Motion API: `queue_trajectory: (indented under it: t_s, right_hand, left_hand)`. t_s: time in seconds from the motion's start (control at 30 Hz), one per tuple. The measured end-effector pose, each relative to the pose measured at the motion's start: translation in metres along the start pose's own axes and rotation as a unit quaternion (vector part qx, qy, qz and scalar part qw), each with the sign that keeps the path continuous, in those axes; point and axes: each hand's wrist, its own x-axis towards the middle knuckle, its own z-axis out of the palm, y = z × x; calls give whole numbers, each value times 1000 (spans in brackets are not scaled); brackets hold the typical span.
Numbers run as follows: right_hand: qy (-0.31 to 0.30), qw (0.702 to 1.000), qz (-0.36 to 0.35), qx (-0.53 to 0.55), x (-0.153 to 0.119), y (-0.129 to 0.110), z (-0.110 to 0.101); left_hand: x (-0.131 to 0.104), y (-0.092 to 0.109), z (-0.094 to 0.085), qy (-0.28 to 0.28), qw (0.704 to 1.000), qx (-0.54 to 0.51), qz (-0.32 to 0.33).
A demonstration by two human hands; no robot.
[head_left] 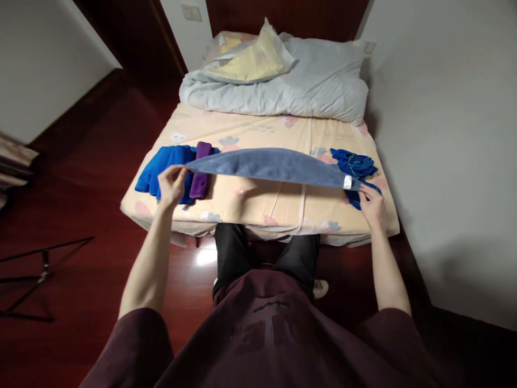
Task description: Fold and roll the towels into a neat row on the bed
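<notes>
A grey-blue towel point(266, 166) is stretched above the bed between both hands, its far side billowing upward. My left hand point(173, 183) pinches one corner. At the opposite corner, near a white label point(347, 182), my right hand point(370, 202) pinches the cloth. Below and beside my left hand lie rolled or folded blue towels point(161, 170) and a purple rolled towel point(201, 178). Behind my right hand rests a crumpled blue cloth point(355, 163) with a green edge, partly hidden by the stretched towel.
The bed point(258, 207) has a peach patterned sheet. A bunched pale quilt point(323, 81) and a yellow pillow or cushion point(254, 59) lie at its head. A wall point(452, 134) runs along the right. Black tripod legs point(44, 269) stand on the dark red floor at left.
</notes>
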Motion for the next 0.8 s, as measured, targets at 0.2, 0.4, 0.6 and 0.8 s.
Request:
queue_trajectory:
  t_s: [0.2, 0.4, 0.6, 0.8]
  right_hand:
    - [-130, 985, 96, -60, -60, 48, 74]
    - [-180, 967, 99, -153, -96, 72, 102]
    - [-189, 961, 27, -199, -97, 67, 105]
    - [-229, 942, 101, -222, -100, 59, 95]
  left_hand:
    - [-70, -83, 26, -165, 960, 207, -87]
    - [-110, -119, 27, -340, 881, 330, 17]
    - [-120, -115, 30, -387, 833, 387, 84]
    - [-127, -122, 21, -391, 828, 394, 82]
